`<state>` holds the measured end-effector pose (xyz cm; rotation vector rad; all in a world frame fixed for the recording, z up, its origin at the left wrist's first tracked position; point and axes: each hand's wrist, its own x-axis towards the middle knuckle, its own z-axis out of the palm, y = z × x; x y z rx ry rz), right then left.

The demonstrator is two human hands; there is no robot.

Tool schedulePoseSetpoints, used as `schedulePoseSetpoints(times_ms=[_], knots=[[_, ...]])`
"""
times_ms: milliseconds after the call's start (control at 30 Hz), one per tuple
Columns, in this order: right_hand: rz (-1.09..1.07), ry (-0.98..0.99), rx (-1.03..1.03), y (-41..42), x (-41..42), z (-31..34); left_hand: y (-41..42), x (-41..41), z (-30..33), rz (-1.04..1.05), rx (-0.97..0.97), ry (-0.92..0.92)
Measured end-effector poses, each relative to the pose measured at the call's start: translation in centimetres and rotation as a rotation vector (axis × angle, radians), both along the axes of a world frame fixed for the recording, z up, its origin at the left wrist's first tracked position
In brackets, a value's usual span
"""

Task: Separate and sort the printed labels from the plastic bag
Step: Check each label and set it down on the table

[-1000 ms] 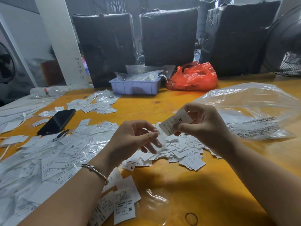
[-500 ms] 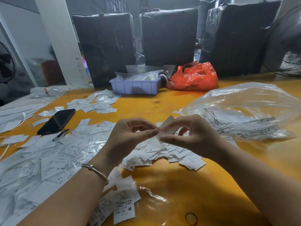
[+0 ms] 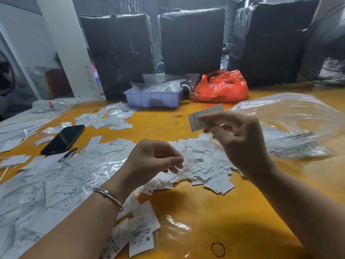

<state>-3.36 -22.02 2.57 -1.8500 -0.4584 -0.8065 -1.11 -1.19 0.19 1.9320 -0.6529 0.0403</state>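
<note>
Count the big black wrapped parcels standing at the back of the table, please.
3: the left parcel behind the purple tray, the middle parcel, the right parcel behind the red bag. More may be hidden.

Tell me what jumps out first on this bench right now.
The right hand holds one white label up above the heap of loose labels at the table's centre. Left of it, sorted labels carpet the orange table around a black phone. A big clear plastic bag lies right, a red bag behind.
</note>
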Motion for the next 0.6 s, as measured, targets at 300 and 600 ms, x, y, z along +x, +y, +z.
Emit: schedulePoseSetpoints(times_ms=[300, 600], knots=[[0.134, 0.027, -0.061, 0.35, -0.83, 0.18, -0.09, -0.3, 0.27, 0.01, -0.047, -0.029], [0.136, 0.083, -0.084, 0.68, -0.77, 0.15, -0.13, -0.47, 0.4, -0.004, -0.079, -0.049]])
